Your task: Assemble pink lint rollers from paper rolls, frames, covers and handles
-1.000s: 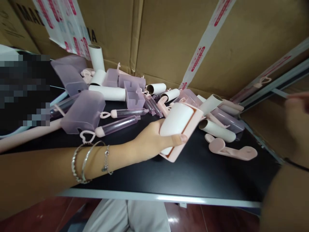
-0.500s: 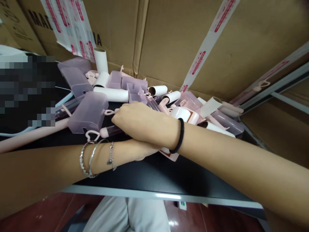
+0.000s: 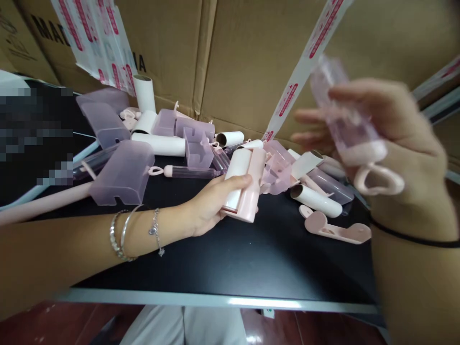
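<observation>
My left hand [image 3: 210, 206] is closed around a lint roller head [image 3: 247, 191], a white roll in a pale pink holder, with the thumb across its face. High on the right, my right hand [image 3: 398, 124] grips a translucent purple lint roller handle [image 3: 354, 129]. The handle has a pink end cap and a heart-shaped loop [image 3: 379, 180]; motion blurs it and some of the fingers. Beyond my left wrist lies another purple handle [image 3: 194, 172] with an oval loop. A purple cover [image 3: 122, 172] rests left of that handle.
White paper rolls [image 3: 158, 144], purple covers and pink parts lie heaped along the back of the black table [image 3: 230, 268]. A flat pink piece [image 3: 338, 232] lies at the right. Behind the heap stands a large cardboard box [image 3: 237, 72]. A metal edge [image 3: 179, 298] borders the table's front.
My right hand has lifted from across my left wrist, up and right, carrying the handle with the heart loop. My left hand has raised the lint roller head into plain sight.
</observation>
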Tool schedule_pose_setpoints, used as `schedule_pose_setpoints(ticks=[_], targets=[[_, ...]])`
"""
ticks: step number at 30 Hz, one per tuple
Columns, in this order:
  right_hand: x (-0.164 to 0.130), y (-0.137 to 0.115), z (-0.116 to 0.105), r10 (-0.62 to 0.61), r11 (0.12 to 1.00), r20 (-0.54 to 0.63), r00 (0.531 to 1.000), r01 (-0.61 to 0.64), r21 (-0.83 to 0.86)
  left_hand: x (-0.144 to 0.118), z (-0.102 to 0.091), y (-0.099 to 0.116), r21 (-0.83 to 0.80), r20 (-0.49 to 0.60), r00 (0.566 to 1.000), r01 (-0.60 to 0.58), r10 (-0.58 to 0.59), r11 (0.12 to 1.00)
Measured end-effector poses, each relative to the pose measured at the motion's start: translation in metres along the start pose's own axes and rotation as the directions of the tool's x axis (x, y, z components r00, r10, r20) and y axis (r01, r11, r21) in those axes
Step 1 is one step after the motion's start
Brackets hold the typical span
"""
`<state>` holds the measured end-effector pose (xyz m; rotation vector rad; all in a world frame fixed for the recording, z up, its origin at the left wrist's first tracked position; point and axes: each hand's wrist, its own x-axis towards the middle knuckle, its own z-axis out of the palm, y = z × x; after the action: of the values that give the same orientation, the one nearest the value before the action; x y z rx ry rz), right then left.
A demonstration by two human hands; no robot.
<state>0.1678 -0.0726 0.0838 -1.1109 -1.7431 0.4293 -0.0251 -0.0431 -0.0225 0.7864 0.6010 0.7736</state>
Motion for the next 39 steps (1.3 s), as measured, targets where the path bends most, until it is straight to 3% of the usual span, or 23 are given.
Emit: schedule_pose_setpoints(ticks=[2, 4, 6, 8, 11, 13, 18, 23, 33, 39], targets=[[-0.012, 0.025, 0.001, 0.081, 0.969, 0.057, 0.995, -0.092, 0.229, 0.001, -0.002, 0.002, -0.008, 0.019, 0.999, -0.043, 0.043, 0.999], [-0.021, 0.045, 0.003, 0.15, 0.948, 0.077, 0.986, -0.166, 0.272, 0.003, -0.005, 0.003, 0.004, 0.013, 0.995, -0.101, 0.101, 0.995], [-0.029, 0.057, 0.003, 0.127, 0.986, 0.087, 0.988, -0.135, 0.097, 0.005, -0.008, 0.003, 0.023, -0.001, 0.988, -0.154, 0.154, 0.988], [-0.035, 0.06, 0.0, 0.087, 0.989, 0.199, 0.976, -0.061, -0.134, 0.007, -0.009, 0.004, 0.037, -0.006, 0.98, -0.198, 0.198, 0.979], [-0.039, 0.056, -0.005, 0.083, 0.942, 0.408, 0.909, 0.062, -0.329, 0.009, -0.01, 0.004, 0.061, -0.033, 0.965, -0.257, 0.259, 0.965], [-0.039, 0.053, -0.006, 0.065, 0.908, 0.459, 0.886, 0.138, -0.395, 0.01, -0.011, 0.004, 0.084, -0.052, 0.957, -0.281, 0.286, 0.956], [-0.038, 0.057, -0.002, -0.011, 0.846, 0.491, 0.871, 0.27, -0.46, 0.009, -0.01, 0.002, 0.127, 0.029, 0.945, -0.327, 0.326, 0.936], [-0.043, 0.055, -0.003, -0.001, 0.784, 0.552, 0.834, 0.344, -0.517, 0.009, -0.011, 0.0, 0.148, 0.096, 0.935, -0.354, 0.343, 0.924], [-0.049, 0.053, -0.002, 0.023, 0.632, 0.494, 0.869, 0.37, -0.681, 0.01, -0.012, 0.0, 0.239, 0.022, 0.937, -0.344, 0.349, 0.908], [-0.051, 0.05, -0.001, 0.023, 0.604, 0.468, 0.883, 0.361, -0.711, 0.008, -0.011, 0.0, 0.236, 0.074, 0.939, -0.343, 0.335, 0.909]])
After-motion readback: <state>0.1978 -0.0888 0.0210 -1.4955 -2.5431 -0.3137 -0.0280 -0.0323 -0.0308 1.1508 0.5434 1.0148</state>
